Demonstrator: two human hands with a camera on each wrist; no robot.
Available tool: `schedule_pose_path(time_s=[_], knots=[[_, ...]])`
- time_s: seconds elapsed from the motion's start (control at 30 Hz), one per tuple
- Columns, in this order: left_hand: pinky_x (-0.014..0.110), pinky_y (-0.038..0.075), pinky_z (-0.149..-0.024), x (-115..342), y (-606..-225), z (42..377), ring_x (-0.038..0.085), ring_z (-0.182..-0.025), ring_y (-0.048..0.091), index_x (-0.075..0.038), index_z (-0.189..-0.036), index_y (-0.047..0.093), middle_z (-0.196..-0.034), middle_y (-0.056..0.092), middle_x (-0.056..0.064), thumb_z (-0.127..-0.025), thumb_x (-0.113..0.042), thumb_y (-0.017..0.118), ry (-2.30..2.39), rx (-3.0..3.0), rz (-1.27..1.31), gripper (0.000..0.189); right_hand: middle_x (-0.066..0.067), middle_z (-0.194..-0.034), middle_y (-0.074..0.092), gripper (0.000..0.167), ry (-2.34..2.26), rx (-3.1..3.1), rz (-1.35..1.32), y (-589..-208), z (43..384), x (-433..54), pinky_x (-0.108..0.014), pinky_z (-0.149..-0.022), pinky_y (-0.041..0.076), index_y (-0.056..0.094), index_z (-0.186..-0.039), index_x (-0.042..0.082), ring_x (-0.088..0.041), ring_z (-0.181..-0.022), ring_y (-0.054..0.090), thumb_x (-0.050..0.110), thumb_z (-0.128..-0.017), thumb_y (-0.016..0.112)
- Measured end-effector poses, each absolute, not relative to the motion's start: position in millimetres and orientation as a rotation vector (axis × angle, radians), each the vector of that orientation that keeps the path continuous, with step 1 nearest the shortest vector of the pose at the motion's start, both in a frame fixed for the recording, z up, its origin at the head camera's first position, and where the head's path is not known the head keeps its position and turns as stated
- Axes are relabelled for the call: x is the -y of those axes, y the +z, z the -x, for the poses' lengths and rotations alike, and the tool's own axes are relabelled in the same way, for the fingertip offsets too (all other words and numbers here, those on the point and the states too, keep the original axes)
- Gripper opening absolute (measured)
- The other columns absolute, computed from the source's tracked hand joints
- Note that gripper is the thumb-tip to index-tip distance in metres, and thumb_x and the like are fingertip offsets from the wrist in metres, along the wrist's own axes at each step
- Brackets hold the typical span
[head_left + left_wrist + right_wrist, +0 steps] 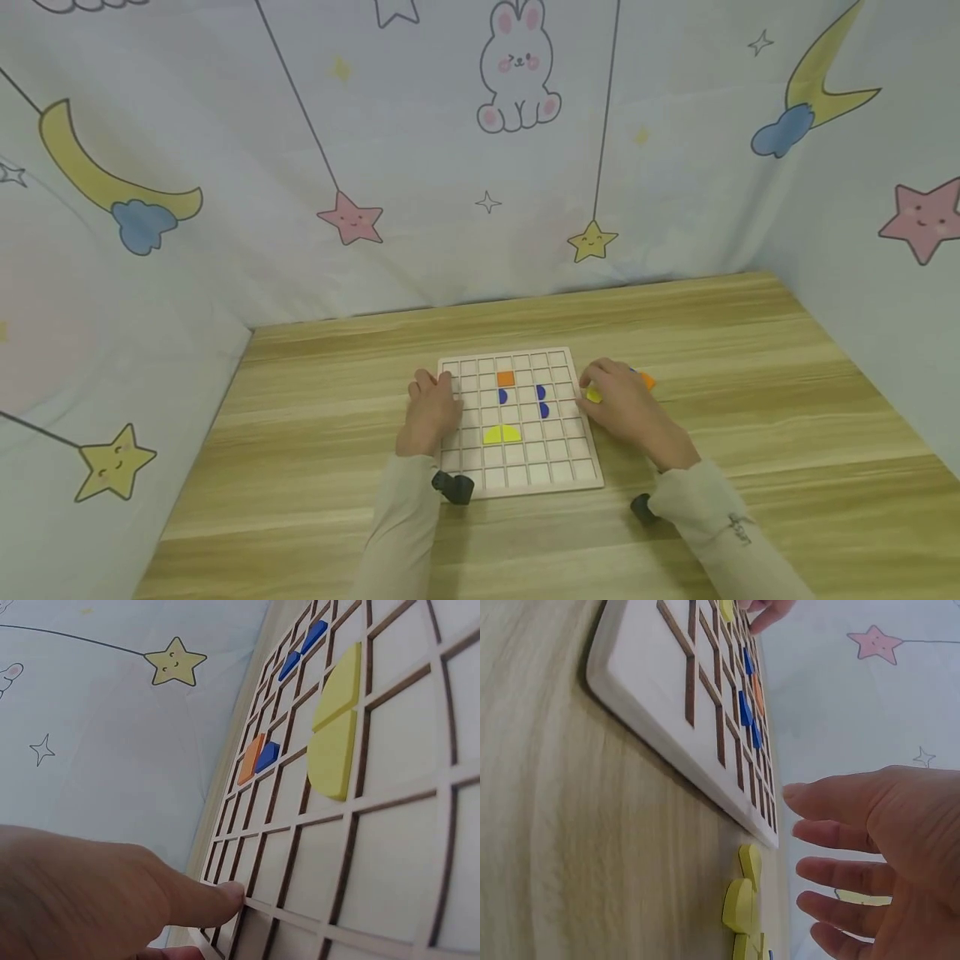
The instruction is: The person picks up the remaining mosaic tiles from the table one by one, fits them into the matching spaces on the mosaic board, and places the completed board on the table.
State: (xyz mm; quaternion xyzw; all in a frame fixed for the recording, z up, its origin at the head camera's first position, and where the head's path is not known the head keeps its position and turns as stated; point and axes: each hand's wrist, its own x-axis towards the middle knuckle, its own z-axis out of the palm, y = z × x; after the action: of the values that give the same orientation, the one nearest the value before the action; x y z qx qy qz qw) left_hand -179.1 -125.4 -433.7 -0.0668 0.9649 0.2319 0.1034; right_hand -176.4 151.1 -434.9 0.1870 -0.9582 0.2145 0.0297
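White cloth walls [435, 158] wrap the back and both sides of this setup, covered in cutesy cartoon prints, and a light wood-look table [300, 417] with streaky grain running side to side butts up against the back one. Going left to right: far left you've got a yellow moon [90, 167] with a blue cloud [144, 225] tucked on its tip, and a smiley yellow star [114, 465] lower down. Next, a pink star [351, 218] dangles from a printed line on the back wall, which looks a bit wrinkled.

Below that, a beige sleeve [397, 525] leads to the left hand [430, 408], fingers curled, thumb on top, pinching the left edge of a pale grid board [536, 454]. Board's flat on the table, roughly centered between the two hands. Sitting in its cells: two yellow quarter-round pieces [502, 434] side by side making a dome, an orange square [506, 379] with a blue half-round [502, 397] just below it, then two more blue half-rounds [542, 401] stacked further right. Winking bunny [519, 67] up on the wall above.

Just off the board's right edge, the right hand [622, 404] is loosely spread and holding nothing. Loose yellow pieces [740, 906] lie on the table by it, plus an orange piece [648, 382] peeking out past the knuckles. Far right wall: another moon [825, 87], then another pink star [926, 218].
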Motion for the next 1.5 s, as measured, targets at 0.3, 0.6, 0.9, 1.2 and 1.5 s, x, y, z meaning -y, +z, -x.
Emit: schedule_pose_path(time_s=[0.3,0.6,0.9,1.2,1.5], knots=[[0.043,0.047,-0.086,126,-436,179,0.032,-0.112,0.034,-0.003,-0.142,0.039,-0.125,0.032,0.019,-0.096,-0.016,0.051,0.702,-2.845,0.202,0.05,-0.017,-0.119,0.059,0.03,0.581,3.017,-0.455,-442,177,-162,-0.055,-0.092,0.043,0.063,-0.101,0.004,-0.039,-0.113,0.052,0.027,-0.083,0.072],[0.043,0.047,-0.087,125,-436,177,0.033,-0.113,0.034,-0.002,-0.142,0.039,-0.126,0.032,0.019,-0.096,-0.016,0.05,0.706,-2.84,0.208,0.05,-0.017,-0.118,0.058,0.03,0.514,3.064,-0.401,-445,176,-166,-0.054,-0.087,0.044,0.061,-0.093,0.006,-0.04,-0.111,0.052,0.032,-0.083,0.072],[0.045,0.047,-0.089,125,-435,177,0.033,-0.113,0.035,-0.002,-0.142,0.039,-0.127,0.033,0.02,-0.096,-0.015,0.051,0.704,-2.846,0.202,0.049,-0.019,-0.119,0.057,0.029,0.524,3.057,-0.379,-450,177,-166,-0.056,-0.088,0.044,0.061,-0.09,0.006,-0.041,-0.112,0.051,0.032,-0.084,0.071],[0.045,0.048,-0.087,124,-434,177,0.034,-0.112,0.035,-0.001,-0.14,0.04,-0.126,0.033,0.02,-0.096,-0.015,0.052,0.699,-2.864,0.194,0.048,-0.021,-0.124,0.055,0.027,0.544,3.046,-0.375,-451,178,-166,-0.058,-0.091,0.043,0.063,-0.09,0.005,-0.042,-0.116,0.049,0.03,-0.084,0.071],[0.043,0.048,-0.087,124,-434,179,0.033,-0.113,0.034,-0.002,-0.142,0.039,-0.126,0.033,0.02,-0.096,-0.016,0.051,0.701,-2.863,0.205,0.049,-0.019,-0.119,0.057,0.027,0.613,3.025,-0.378,-452,181,-167,-0.056,-0.092,0.043,0.063,-0.089,0.003,-0.04,-0.113,0.051,0.027,-0.084,0.072]])
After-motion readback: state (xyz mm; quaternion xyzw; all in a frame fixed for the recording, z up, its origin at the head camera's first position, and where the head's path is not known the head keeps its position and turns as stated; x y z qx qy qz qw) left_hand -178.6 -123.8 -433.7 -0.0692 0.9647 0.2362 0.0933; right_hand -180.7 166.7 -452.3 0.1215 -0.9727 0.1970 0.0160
